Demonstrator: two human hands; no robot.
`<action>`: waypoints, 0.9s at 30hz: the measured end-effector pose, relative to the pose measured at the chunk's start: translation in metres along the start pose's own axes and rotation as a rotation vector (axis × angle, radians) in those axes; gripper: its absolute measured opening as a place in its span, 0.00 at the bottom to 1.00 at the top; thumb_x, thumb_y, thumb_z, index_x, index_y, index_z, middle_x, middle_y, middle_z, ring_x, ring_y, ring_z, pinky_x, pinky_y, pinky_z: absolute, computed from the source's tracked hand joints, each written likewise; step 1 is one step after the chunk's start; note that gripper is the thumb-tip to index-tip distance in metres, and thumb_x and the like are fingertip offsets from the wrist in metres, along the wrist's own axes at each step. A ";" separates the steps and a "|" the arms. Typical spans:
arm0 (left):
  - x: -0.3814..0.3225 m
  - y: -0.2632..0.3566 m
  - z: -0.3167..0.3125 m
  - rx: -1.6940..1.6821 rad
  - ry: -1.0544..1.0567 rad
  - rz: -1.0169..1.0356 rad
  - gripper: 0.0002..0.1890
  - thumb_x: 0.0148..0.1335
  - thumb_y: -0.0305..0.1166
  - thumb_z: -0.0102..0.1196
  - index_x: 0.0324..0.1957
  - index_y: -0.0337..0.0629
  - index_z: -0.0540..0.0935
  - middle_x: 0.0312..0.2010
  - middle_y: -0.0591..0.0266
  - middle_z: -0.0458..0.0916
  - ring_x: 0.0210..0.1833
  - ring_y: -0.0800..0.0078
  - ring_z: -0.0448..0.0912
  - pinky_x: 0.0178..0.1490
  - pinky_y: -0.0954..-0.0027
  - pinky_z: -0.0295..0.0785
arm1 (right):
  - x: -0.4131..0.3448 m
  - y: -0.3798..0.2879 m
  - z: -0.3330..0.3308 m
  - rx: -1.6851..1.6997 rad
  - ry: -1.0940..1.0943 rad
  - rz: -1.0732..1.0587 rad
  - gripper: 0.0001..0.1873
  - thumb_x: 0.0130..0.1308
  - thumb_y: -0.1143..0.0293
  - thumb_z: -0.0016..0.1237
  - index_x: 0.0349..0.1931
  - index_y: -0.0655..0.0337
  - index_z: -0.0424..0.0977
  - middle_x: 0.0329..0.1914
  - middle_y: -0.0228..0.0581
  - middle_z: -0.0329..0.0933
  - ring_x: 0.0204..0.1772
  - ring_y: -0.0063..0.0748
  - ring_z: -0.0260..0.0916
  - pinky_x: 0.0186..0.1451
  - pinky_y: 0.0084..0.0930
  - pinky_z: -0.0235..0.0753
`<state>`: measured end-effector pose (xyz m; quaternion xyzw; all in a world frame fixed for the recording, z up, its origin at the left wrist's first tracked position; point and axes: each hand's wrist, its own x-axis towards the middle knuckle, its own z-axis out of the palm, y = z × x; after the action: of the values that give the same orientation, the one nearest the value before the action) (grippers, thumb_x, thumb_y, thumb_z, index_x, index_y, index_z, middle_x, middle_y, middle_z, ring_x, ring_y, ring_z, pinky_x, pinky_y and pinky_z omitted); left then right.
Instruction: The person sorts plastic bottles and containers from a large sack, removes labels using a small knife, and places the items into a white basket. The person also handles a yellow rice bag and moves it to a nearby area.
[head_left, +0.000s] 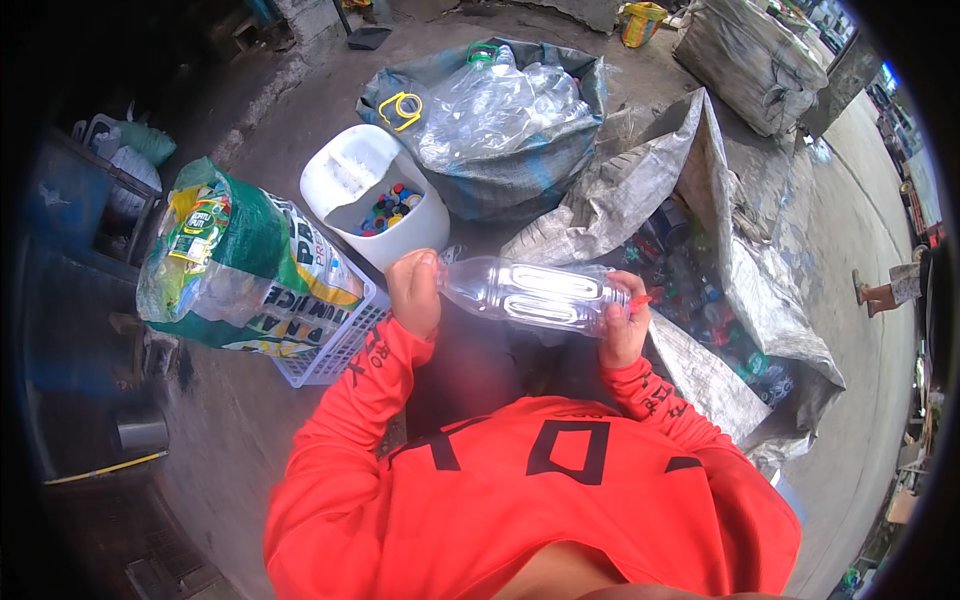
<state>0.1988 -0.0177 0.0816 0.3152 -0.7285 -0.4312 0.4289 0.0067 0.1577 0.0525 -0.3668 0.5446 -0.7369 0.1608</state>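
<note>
A clear, ribbed plastic bottle (525, 294) lies sideways between my hands, with no label visible on it. My left hand (417, 291) is closed around its neck end, so the mouth is hidden. At the base end my right hand (627, 319) grips the bottle, and a small red object (639, 303) shows by its fingers; I cannot tell what it is. Beyond my left hand stands a cut-open white plastic container (427, 225) with many coloured bottle caps (390, 210) inside. To the right of my right hand gapes a whitish woven sack (592, 217) holding mixed plastic bottles (705, 285).
A blue-grey sack (517, 176) full of clear bottles (499, 105) stands ahead. On the left, a printed green-and-white sack (259, 247) stands against a pale plastic crate (337, 337). A bulging tied sack (757, 67) sits far right. Another person's legs (879, 296) show at the right edge.
</note>
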 end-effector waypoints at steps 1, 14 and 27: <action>0.001 -0.007 -0.002 0.022 -0.128 -0.161 0.24 0.58 0.41 0.36 0.12 0.33 0.66 0.11 0.56 0.66 0.16 0.69 0.66 0.23 0.69 0.59 | 0.004 -0.003 0.003 -0.119 0.000 -0.260 0.23 0.56 0.55 0.49 0.42 0.67 0.67 0.30 0.32 0.68 0.33 0.19 0.63 0.37 0.17 0.64; 0.014 0.016 -0.017 -0.334 -0.415 -0.352 0.13 0.55 0.27 0.55 0.44 0.35 0.76 0.34 0.61 0.78 0.36 0.78 0.75 0.40 0.78 0.71 | 0.021 0.022 -0.032 -0.039 -0.080 0.154 0.29 0.55 0.54 0.51 0.49 0.66 0.63 0.39 0.35 0.67 0.41 0.23 0.65 0.43 0.20 0.66; 0.048 -0.004 -0.029 -0.444 -0.320 -0.517 0.19 0.60 0.43 0.49 0.46 0.39 0.75 0.41 0.61 0.76 0.36 0.80 0.76 0.37 0.81 0.70 | 0.034 0.013 -0.018 -0.139 -0.357 -0.027 0.39 0.45 0.60 0.62 0.53 0.66 0.56 0.49 0.43 0.63 0.54 0.32 0.61 0.57 0.28 0.60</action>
<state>0.2042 -0.0694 0.1019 0.3168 -0.5714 -0.7166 0.2444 -0.0316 0.1439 0.0499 -0.5093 0.5518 -0.6230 0.2192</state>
